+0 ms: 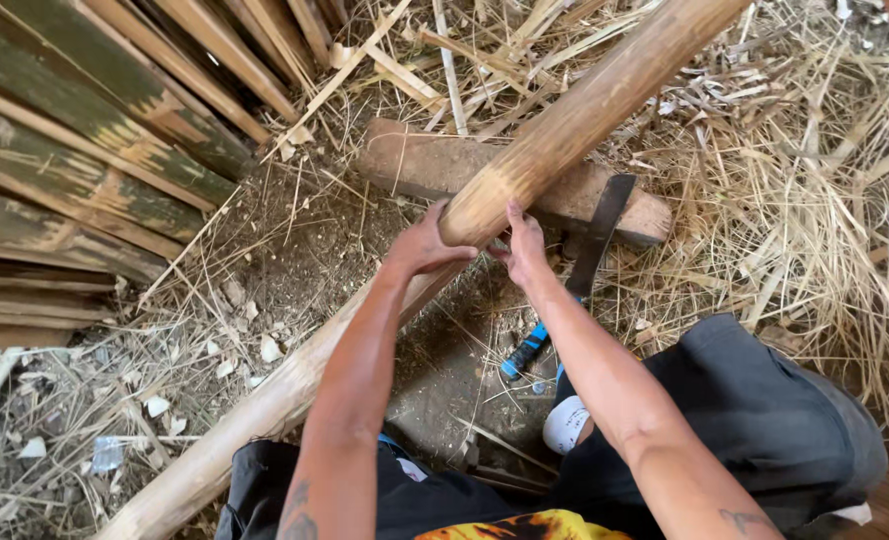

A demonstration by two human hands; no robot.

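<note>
A thick tan bamboo pole (584,110) slants from the top right down to the middle, its near end resting over a wooden block (414,160). My left hand (422,245) is closed around the left side of that near end. My right hand (524,250) presses against the right side of the same end. A second long pole (254,410) runs from under my hands down to the bottom left. A dark-bladed knife (596,235) with a blue handle (524,350) lies against the block, just right of my right hand.
Split green and tan bamboo slats (84,150) are stacked at the left. Dry straw and shavings (794,200) cover the ground at the right and top. Chips litter the dirt at lower left. My knees in dark trousers (744,410) fill the lower right.
</note>
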